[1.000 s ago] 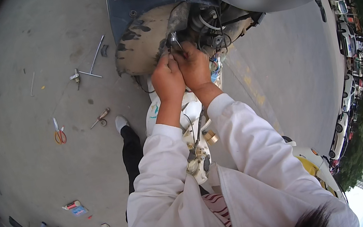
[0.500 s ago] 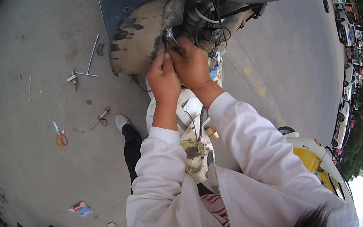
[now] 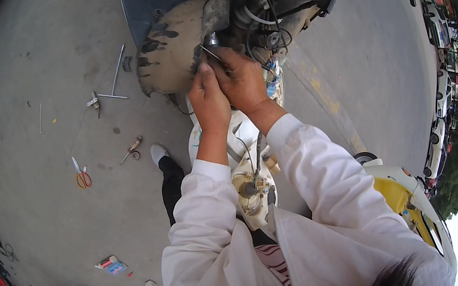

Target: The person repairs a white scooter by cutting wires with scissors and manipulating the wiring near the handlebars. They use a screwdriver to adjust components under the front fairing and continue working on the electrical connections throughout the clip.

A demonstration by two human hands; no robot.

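Both my hands are close together at the lower edge of a muddy brown mudguard [image 3: 172, 49] on a partly dismantled scooter. My right hand [image 3: 246, 82] is closed around a thin metal rod [image 3: 209, 52], whose bare end slants up and left past the fingers. Just beyond the rod sits a silver cylindrical metal part [image 3: 212, 39]. Beside it, my left hand [image 3: 209, 100] is closed with the thumb raised by the mudguard's edge. Whatever its fingers grip is hidden. Black cables and a coiled spring [image 3: 259, 15] lie just right of the hands.
On the ground to the left lie a T-handle wrench [image 3: 117, 74], a small metal fitting [image 3: 94, 102], orange-handled scissors [image 3: 82, 174] and a screwdriver [image 3: 132, 149]. The scooter's white body [image 3: 244, 125] is beneath my forearms. A yellow-and-white vehicle [image 3: 394, 193] stands at lower right.
The rod's end has swung left, away from the silver part, and now slants more. Both hands stay closed in nearly the same place, and the view has shifted slightly.
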